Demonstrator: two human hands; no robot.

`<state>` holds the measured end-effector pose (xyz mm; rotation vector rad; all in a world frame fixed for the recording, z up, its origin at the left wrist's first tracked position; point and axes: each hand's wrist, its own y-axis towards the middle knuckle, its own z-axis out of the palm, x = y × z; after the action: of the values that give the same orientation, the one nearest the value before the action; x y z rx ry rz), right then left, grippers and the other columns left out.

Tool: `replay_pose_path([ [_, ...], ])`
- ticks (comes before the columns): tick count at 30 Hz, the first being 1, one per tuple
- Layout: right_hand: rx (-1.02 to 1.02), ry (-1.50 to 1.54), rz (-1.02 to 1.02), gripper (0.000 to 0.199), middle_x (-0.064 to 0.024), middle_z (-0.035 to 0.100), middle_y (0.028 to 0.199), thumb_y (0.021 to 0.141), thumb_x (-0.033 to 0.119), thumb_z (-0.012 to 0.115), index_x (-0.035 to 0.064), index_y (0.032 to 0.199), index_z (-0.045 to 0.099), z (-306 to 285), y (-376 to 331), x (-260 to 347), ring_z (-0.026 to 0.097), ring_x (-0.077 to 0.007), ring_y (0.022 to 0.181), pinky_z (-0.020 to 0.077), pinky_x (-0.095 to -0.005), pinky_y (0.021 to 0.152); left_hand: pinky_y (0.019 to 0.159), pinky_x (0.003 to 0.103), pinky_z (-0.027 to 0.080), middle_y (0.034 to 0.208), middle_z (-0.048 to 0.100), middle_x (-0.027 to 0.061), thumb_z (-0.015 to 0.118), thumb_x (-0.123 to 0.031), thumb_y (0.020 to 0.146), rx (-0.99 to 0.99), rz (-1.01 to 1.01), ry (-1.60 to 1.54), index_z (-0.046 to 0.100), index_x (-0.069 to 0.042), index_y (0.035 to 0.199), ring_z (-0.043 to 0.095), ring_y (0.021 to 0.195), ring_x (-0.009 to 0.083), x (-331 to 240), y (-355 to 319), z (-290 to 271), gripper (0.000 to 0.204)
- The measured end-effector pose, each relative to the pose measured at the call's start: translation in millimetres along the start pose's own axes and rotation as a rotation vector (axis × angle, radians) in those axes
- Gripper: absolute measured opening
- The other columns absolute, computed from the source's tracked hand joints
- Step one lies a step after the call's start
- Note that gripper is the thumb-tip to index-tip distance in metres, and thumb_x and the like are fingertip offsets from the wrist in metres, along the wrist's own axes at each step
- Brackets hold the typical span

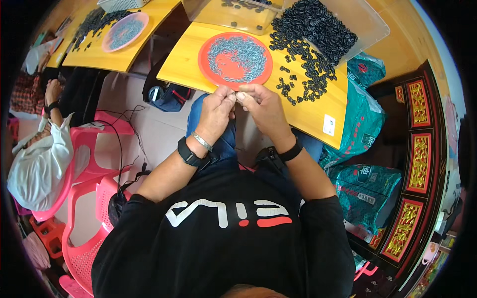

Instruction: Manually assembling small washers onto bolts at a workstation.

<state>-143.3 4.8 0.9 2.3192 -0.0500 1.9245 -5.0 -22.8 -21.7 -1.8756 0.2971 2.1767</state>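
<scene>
My left hand (215, 113) and my right hand (265, 110) meet at the table's near edge, their thumbs and forefingers pinched together. Whatever is between the fingertips is too small and covered to make out. Just beyond them lies a red round plate (202, 63) with many small silvery screw-like pins (248, 54) spread over it. Right of the plate, loose small black plastic pieces (310, 74) are scattered on the yellow table (303, 116), spilling from a big heap in a tipped clear plastic bin (370, 35).
Another clear bin (198, 12) stands behind the plate. Green sacks (365, 188) stand at right beside a dark carved cabinet (417, 164). Pink chairs (87, 243) and black cables (119, 144) are at left. A seated person (42, 164) is near another table with a pink plate (106, 44).
</scene>
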Motion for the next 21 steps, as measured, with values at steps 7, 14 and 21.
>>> replay_pose_path([
  [7, -0.206, 0.081, -0.477, 0.017, -0.0043, 0.059, 0.075, 0.082, 0.004, 0.061, -0.0019, 0.098, 0.062, -34, -15, 108, 0.055, -0.0086, 0.067, 0.0440, -0.0202, 0.059, 0.045, 0.021, 0.037, 0.061, 0.049, -0.0009, 0.048, -0.014, 0.088, -0.082, -0.087, -0.105, 0.051, -0.006, 0.079, 0.048, 0.048, 0.0075, -1, 5, -23, 0.012],
  [14, -0.194, 0.238, -1.373, 0.013, 0.0104, 0.056, 0.060, 0.085, 0.028, 0.057, 0.0297, 0.076, 0.066, -63, -80, 195, 0.048, -0.0042, 0.046, 0.0399, -0.0211, 0.049, 0.045, 0.018, 0.038, 0.064, 0.053, -0.0003, 0.047, -0.015, 0.089, -0.033, -0.094, -0.089, 0.050, -0.009, 0.081, 0.051, 0.049, 0.0084, 0, 11, -14, 0.010],
  [21, -0.131, 0.225, -1.430, 0.011, 0.0081, 0.056, 0.059, 0.082, 0.025, 0.058, 0.0259, 0.073, 0.065, -103, -91, 199, 0.049, -0.0059, 0.047, 0.0410, -0.0221, 0.048, 0.045, 0.018, 0.038, 0.064, 0.053, -0.0006, 0.047, -0.016, 0.089, -0.035, -0.061, -0.071, 0.051, -0.009, 0.084, 0.052, 0.049, 0.0083, 3, 8, -15, 0.009],
])
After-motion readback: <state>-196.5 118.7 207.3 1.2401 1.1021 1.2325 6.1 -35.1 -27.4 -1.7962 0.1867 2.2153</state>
